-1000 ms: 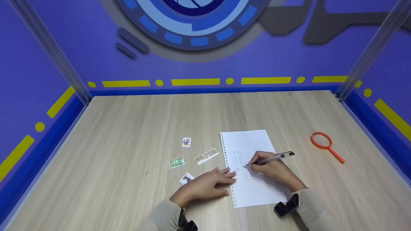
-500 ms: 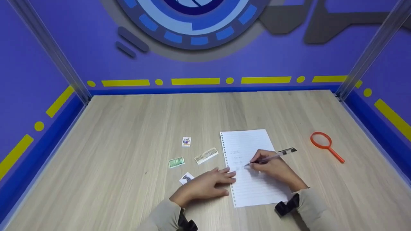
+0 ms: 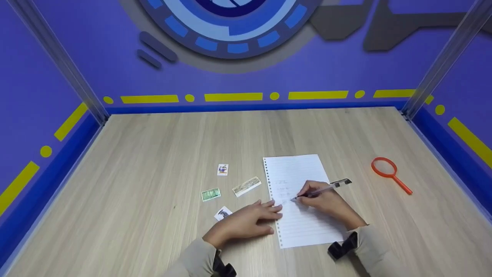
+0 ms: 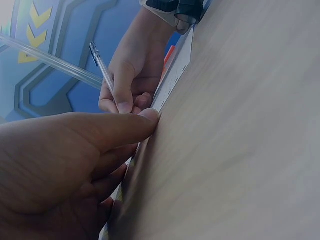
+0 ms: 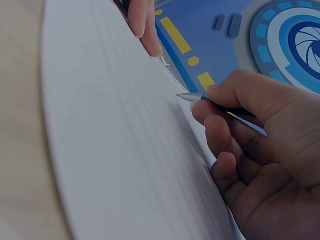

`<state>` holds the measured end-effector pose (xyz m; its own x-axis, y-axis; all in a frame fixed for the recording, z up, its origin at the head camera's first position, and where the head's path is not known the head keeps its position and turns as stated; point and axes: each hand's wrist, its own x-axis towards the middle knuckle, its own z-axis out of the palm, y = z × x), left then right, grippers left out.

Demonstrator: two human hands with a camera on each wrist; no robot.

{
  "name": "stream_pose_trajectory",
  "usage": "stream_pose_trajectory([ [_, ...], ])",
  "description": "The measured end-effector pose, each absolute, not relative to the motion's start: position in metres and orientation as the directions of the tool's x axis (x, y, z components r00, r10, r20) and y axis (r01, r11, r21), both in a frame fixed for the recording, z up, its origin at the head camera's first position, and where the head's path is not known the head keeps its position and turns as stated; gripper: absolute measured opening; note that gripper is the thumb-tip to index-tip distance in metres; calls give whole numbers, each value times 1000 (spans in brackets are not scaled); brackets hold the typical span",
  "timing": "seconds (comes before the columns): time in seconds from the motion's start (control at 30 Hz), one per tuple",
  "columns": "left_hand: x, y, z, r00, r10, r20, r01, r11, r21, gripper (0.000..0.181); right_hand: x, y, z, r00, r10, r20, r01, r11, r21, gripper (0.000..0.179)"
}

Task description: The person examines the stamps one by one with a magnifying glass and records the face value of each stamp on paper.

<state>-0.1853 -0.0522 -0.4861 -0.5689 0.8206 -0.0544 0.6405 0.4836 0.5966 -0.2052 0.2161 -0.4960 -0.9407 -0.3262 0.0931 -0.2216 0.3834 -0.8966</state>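
Observation:
A sheet of lined paper (image 3: 307, 231) with punched holes down its left edge lies on the table, a few faint written lines on its upper left. My right hand (image 3: 326, 202) pinches a clear pen (image 3: 338, 184) with a black cap end. In the right wrist view the pen's metal tip (image 5: 187, 96) is at the paper's surface. My left hand (image 3: 248, 221) rests with fingers spread, its fingertips on the sheet's holed left edge. Just behind that hand is a stamp-like slip with a dark picture (image 3: 223, 212), partly covered by the wrist.
Left of the paper lie a green stamp-like slip (image 3: 211, 194), a long beige slip (image 3: 246, 186) and a small colourful slip (image 3: 222, 169). An orange magnifying glass (image 3: 393, 175) lies to the right. Blue patterned walls (image 3: 238, 84) enclose the wooden table (image 3: 153, 154).
The pen and right hand make small shifts, slightly right and then back left, at about the same place on the paper. My left hand stays put.

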Motion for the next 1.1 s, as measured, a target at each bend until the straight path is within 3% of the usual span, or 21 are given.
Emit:
stream_pose_trajectory([
  [0.37, -185, -52, -486, -568, 821, -55, 638, 482, 601, 47, -192, 206, -467, -937, -334, 105, -249, 424, -871, 6],
  [0.67, -186, -52, -487, -571, 819, -59, 629, 483, 610, 46, -204, 217, -495, -934, -339, 114, -247, 379, -892, 8],
  [0.87, -185, -52, -487, -570, 820, -52, 639, 482, 600, 46, -204, 218, -497, -921, -372, 115, -250, 338, -907, 9],
  [1.1, -186, -53, -487, -566, 823, -49, 642, 478, 599, 47, -204, 219, -495, -938, -338, 73, -207, 379, -902, 9],
])
